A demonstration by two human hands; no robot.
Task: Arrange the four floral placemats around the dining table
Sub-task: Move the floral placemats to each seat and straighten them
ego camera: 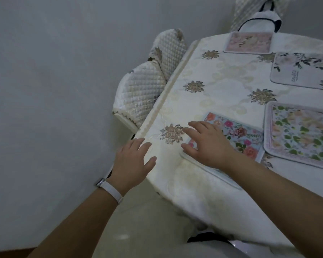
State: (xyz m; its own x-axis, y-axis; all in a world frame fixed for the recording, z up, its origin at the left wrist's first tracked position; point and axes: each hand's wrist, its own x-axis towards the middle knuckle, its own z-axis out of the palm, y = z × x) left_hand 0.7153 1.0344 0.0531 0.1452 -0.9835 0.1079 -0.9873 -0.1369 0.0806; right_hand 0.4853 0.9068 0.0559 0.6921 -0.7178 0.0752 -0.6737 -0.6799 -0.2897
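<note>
Four floral placemats are already on the worktop (203, 185). The rose placemat (237, 135) is pinned at its near-left corner under the right hand (209, 144), fingers spread flat, nothing gripped. Its long axis is seen running away to the right, so any nudge looks like the right hand's job. The left hand (132, 161) is rested open on the worktop edge, holding nothing.

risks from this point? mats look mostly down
1. The right hand lies flat on the rose placemat, so dragging it could bunch the loose tablecloth.
2. That mat nearly touches the green-leaf placemat; a push right could overlap or shift it.
3. The left hand hovers at the table corner, where catching the cloth edge could pull everything askew.
</note>
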